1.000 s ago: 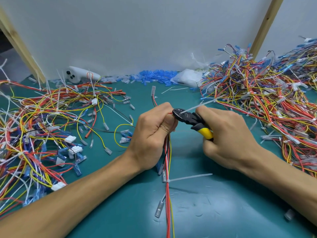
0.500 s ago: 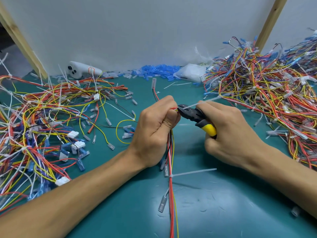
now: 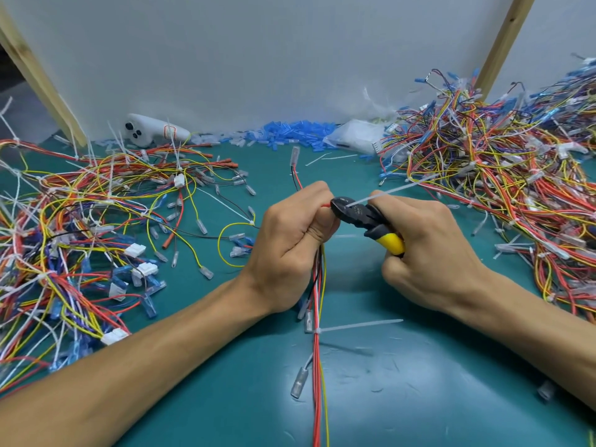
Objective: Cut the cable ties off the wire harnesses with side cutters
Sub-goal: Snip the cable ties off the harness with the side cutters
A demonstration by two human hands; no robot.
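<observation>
Neither hand has really moved. The left hand grips the wire bundle over the green mat. The right hand clasps the cutters, whose tips are at a white cable tie beside the left fist.

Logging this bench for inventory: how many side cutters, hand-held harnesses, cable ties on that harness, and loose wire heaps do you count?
Black side cutters with yellow handles: 1
Hand-held red and yellow wire harness: 1
White plastic cable ties on that harness: 2
Tangled multicoloured wire heaps: 2
Total: 6
</observation>
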